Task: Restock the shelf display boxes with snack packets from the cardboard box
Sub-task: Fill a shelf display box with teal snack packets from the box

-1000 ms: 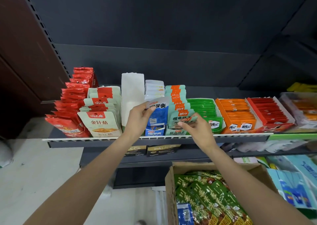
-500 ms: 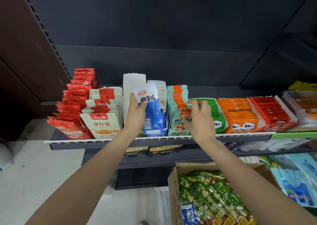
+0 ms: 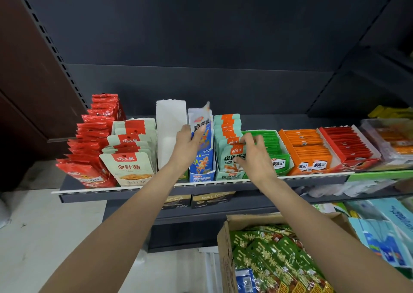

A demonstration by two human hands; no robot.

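1. Left hand (image 3: 186,146) pinches the upright blue packet (image 3: 202,140) above the blue display box (image 3: 201,176), long axis vertical.
2. Right hand (image 3: 254,156), loosely curled just right of that box, touches the teal packets (image 3: 230,145).

My left hand (image 3: 186,145) covers the blue packet's (image 3: 202,140) left edge; its top corner is motion-blurred. Cardboard box (image 3: 225,248) cut off at bottom edge (its small blue packet (image 3: 244,280) too). Right-edge trays blurred.
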